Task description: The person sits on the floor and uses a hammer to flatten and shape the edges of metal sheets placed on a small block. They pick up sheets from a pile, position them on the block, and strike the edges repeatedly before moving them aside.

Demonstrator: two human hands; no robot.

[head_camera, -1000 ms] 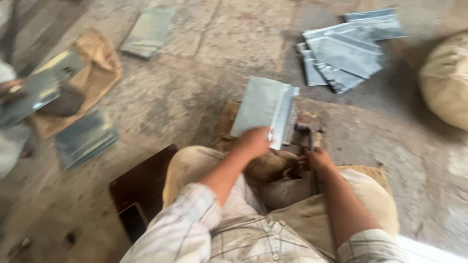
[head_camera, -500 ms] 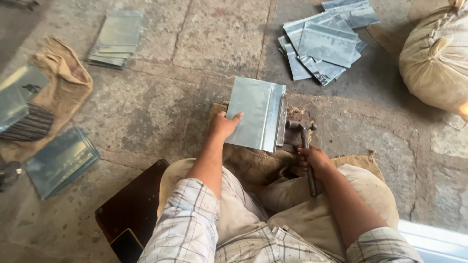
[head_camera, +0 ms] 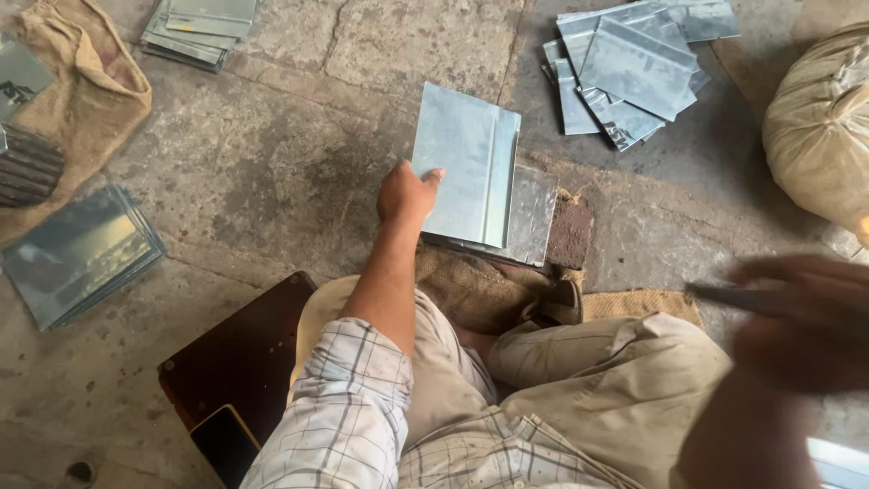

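My left hand [head_camera: 405, 193] grips the left edge of a folded grey metal sheet [head_camera: 466, 163], which lies on a flat metal block [head_camera: 532, 217] over sacking in front of my knees. My right hand [head_camera: 806, 312] is raised at the right, blurred, shut on a dark tool handle [head_camera: 724, 296] whose head I cannot make out. The tool is well away from the sheet.
A heap of loose metal sheets [head_camera: 629, 68] lies at the far right, a stack [head_camera: 199, 25] at the far left, another stack [head_camera: 77, 254] at the left. A sack [head_camera: 77, 100] lies far left, a stuffed bag [head_camera: 815, 127] at the right, and a dark board [head_camera: 240, 358] with a phone [head_camera: 222, 444] beside my left leg.
My right hand has lifted the tool off the block and swung it out to the right. My left hand still holds the sheet, and the view has shifted slightly.
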